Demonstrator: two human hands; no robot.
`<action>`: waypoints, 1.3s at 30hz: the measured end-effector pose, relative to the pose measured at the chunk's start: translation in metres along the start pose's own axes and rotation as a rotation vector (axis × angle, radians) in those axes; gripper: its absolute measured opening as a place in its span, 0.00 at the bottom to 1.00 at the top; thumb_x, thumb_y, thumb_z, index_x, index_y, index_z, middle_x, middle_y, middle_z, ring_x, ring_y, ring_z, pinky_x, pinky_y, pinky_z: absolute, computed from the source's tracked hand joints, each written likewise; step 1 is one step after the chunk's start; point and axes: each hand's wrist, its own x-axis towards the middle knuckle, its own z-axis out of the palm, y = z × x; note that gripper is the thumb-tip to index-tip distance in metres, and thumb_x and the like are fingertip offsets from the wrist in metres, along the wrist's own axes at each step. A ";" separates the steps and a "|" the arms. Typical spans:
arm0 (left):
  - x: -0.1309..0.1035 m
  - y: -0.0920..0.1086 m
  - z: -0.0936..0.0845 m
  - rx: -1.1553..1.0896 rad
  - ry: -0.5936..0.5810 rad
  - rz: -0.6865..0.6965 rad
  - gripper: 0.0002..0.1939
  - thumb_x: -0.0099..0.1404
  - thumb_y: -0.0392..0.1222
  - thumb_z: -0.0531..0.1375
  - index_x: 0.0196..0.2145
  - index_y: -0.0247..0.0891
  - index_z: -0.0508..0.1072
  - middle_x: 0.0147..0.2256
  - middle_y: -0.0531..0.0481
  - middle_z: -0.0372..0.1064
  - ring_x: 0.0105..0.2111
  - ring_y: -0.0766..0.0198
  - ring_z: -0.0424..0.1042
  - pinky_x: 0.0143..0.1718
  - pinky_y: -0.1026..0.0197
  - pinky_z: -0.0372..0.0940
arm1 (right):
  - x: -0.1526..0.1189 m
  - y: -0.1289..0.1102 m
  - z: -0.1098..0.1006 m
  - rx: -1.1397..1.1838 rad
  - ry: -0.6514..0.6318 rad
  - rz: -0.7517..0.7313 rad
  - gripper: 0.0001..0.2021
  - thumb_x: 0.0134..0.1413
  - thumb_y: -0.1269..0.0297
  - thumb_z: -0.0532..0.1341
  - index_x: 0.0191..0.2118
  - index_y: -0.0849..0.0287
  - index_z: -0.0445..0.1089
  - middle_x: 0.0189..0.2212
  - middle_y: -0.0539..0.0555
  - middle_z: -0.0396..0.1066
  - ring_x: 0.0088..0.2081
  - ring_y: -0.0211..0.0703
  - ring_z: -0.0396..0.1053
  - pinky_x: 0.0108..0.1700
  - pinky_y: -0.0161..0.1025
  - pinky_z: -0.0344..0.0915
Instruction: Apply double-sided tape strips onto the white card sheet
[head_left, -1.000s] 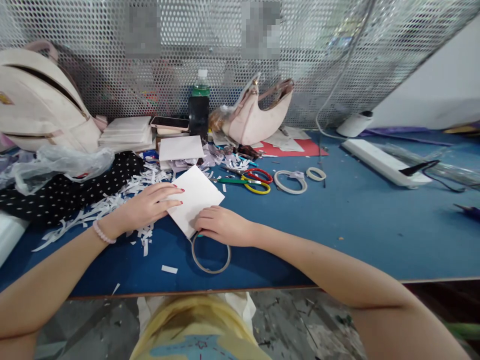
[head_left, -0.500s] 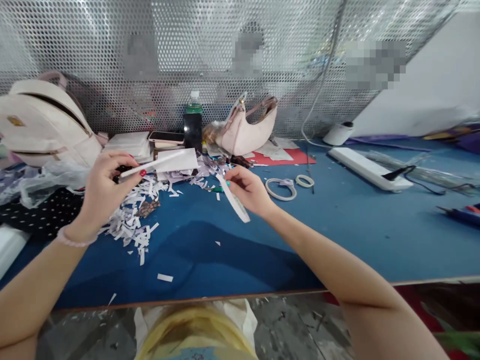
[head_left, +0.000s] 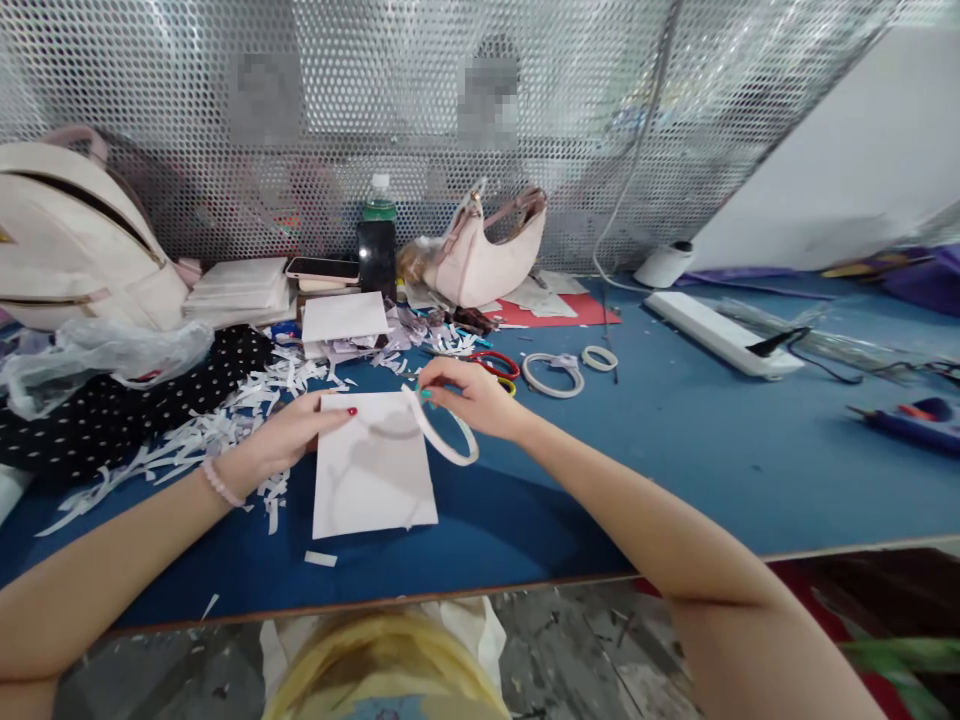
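Note:
My left hand point(head_left: 296, 430) is closed on the upper left edge of a white paper sheet point(head_left: 375, 475), thumb on top. The sheet lies close over the blue table, tilted a little. My right hand point(head_left: 472, 398) pinches a thin white ring, which looks like a narrow tape roll point(head_left: 459, 455), by its upper left side. The ring overlaps the sheet's upper right corner, and its shadow falls on the paper. Scissors point(head_left: 495, 362) with red and yellow handles lie just behind my right hand, their blades partly hidden.
Paper scraps point(head_left: 217, 425) spread on the left beside a polka-dot cloth point(head_left: 97, 420). Behind stand white paper stacks point(head_left: 240, 285), a phone point(head_left: 324, 270), a bottle point(head_left: 380, 200) and a pink handbag point(head_left: 491, 260). Two white rings point(head_left: 553, 375) and a long white case point(head_left: 720, 335) lie right.
The white sheet in my left hand has come down and toward me, from edge-on to nearly flat. My right hand has turned the ring, so its round opening shows. The scissors have come into view.

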 end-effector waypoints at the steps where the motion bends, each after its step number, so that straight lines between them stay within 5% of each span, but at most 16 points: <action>1: 0.000 -0.004 0.000 0.050 0.013 0.005 0.22 0.50 0.47 0.70 0.40 0.33 0.74 0.37 0.42 0.76 0.36 0.52 0.77 0.34 0.55 0.72 | 0.000 0.000 0.002 -0.035 -0.046 0.000 0.03 0.58 0.71 0.56 0.35 0.59 0.67 0.30 0.52 0.70 0.30 0.37 0.67 0.33 0.33 0.64; 5: -0.005 -0.005 -0.008 0.472 0.100 0.284 0.25 0.57 0.46 0.66 0.52 0.40 0.70 0.57 0.41 0.62 0.56 0.47 0.66 0.53 0.46 0.66 | -0.001 -0.002 0.011 -0.119 -0.175 -0.035 0.05 0.59 0.72 0.55 0.34 0.60 0.68 0.31 0.53 0.72 0.31 0.38 0.67 0.34 0.34 0.64; 8: -0.012 -0.003 -0.009 0.786 -0.042 0.624 0.15 0.67 0.46 0.59 0.50 0.42 0.74 0.55 0.43 0.62 0.57 0.50 0.63 0.60 0.45 0.59 | -0.002 -0.004 0.018 -0.161 -0.236 -0.114 0.07 0.62 0.72 0.55 0.35 0.60 0.69 0.33 0.55 0.73 0.34 0.40 0.69 0.38 0.35 0.65; 12: -0.020 -0.004 -0.001 0.846 -0.153 0.849 0.11 0.71 0.40 0.55 0.46 0.43 0.76 0.51 0.44 0.65 0.53 0.56 0.66 0.58 0.52 0.62 | -0.005 -0.007 0.025 -0.239 -0.300 -0.158 0.07 0.64 0.71 0.54 0.36 0.60 0.69 0.32 0.54 0.73 0.33 0.40 0.69 0.36 0.35 0.63; 18: -0.024 -0.001 0.001 0.858 -0.055 0.973 0.08 0.70 0.37 0.56 0.36 0.40 0.76 0.45 0.46 0.68 0.47 0.60 0.70 0.51 0.57 0.66 | -0.004 -0.008 0.024 -0.288 -0.264 -0.176 0.08 0.64 0.70 0.54 0.35 0.59 0.68 0.31 0.54 0.73 0.33 0.40 0.70 0.35 0.34 0.63; 22: -0.023 0.004 -0.010 0.906 0.192 1.049 0.08 0.70 0.37 0.56 0.36 0.39 0.76 0.43 0.46 0.70 0.44 0.59 0.71 0.48 0.56 0.66 | -0.001 0.005 0.010 -0.365 0.057 -0.061 0.06 0.61 0.71 0.54 0.36 0.57 0.66 0.31 0.52 0.72 0.31 0.40 0.69 0.34 0.35 0.65; 25: -0.023 0.004 -0.016 0.998 0.325 1.152 0.09 0.70 0.38 0.57 0.37 0.43 0.78 0.40 0.48 0.73 0.42 0.59 0.72 0.46 0.54 0.63 | -0.001 0.015 0.002 -0.505 0.285 -0.111 0.05 0.61 0.71 0.55 0.35 0.55 0.66 0.29 0.52 0.72 0.31 0.42 0.70 0.34 0.38 0.66; 32: -0.033 0.000 -0.014 1.095 0.256 1.135 0.08 0.67 0.40 0.59 0.37 0.48 0.79 0.35 0.50 0.77 0.37 0.59 0.74 0.43 0.53 0.60 | -0.007 0.017 0.002 -0.694 0.404 -0.447 0.07 0.63 0.71 0.53 0.42 0.54 0.67 0.31 0.54 0.73 0.31 0.44 0.71 0.33 0.43 0.64; 37: -0.034 0.001 -0.014 0.994 0.329 1.313 0.12 0.63 0.34 0.63 0.44 0.47 0.75 0.42 0.50 0.75 0.41 0.59 0.74 0.43 0.55 0.63 | -0.006 0.011 0.002 -0.639 0.393 -0.603 0.09 0.62 0.74 0.53 0.45 0.55 0.65 0.31 0.54 0.72 0.30 0.43 0.69 0.32 0.41 0.61; 39: -0.033 -0.002 -0.009 0.840 0.305 1.181 0.19 0.64 0.36 0.62 0.52 0.48 0.71 0.49 0.46 0.71 0.46 0.57 0.72 0.44 0.56 0.65 | -0.007 0.007 0.005 -0.623 0.379 -0.577 0.10 0.63 0.73 0.53 0.46 0.55 0.65 0.31 0.54 0.72 0.29 0.43 0.68 0.32 0.42 0.62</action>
